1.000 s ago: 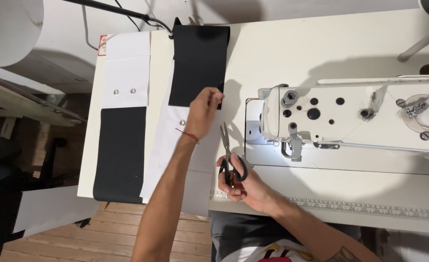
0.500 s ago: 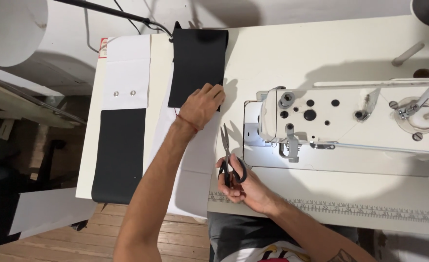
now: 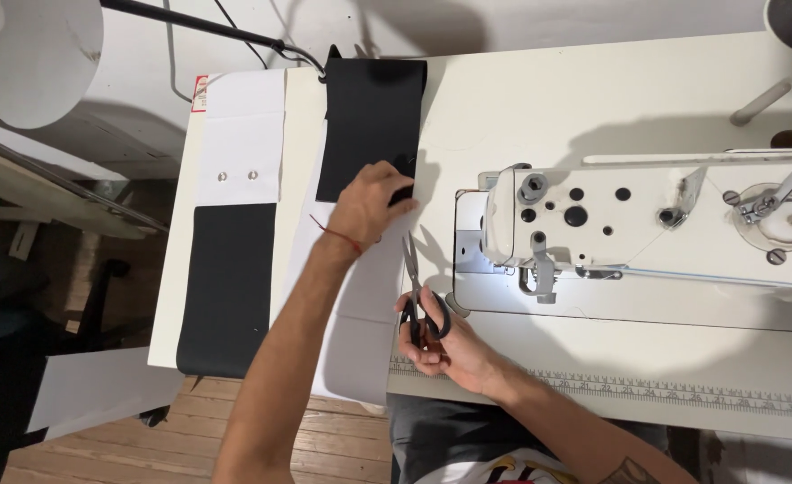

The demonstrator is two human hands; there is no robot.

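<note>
Two hands are working at the pale sewing table (image 3: 611,99). The left hand (image 3: 371,204) is lying with its fingers curled together on the near edge of a black fabric panel (image 3: 369,116), which is reaching back to the table's far edge near the far-left corner. The right hand (image 3: 445,345) is closing around the black handles of one pair of scissors (image 3: 418,291), whose blades are pointing away from the table's near edge toward the left hand, the two hands staying a little apart.

A second black panel (image 3: 230,287) is lying along the table's left edge, running to the near-left corner. A white fabric piece (image 3: 244,134) with two small metal snaps (image 3: 237,176) is lying behind it, and a small red-edged label is sitting at that piece's far-left corner. Another white piece (image 3: 360,323) is overhanging the near edge under the left forearm.

One white sewing machine (image 3: 647,224) is filling the table's right half; a printed ruler strip (image 3: 647,390) is running along the near edge. Bare tabletop is lying open behind the machine.
</note>
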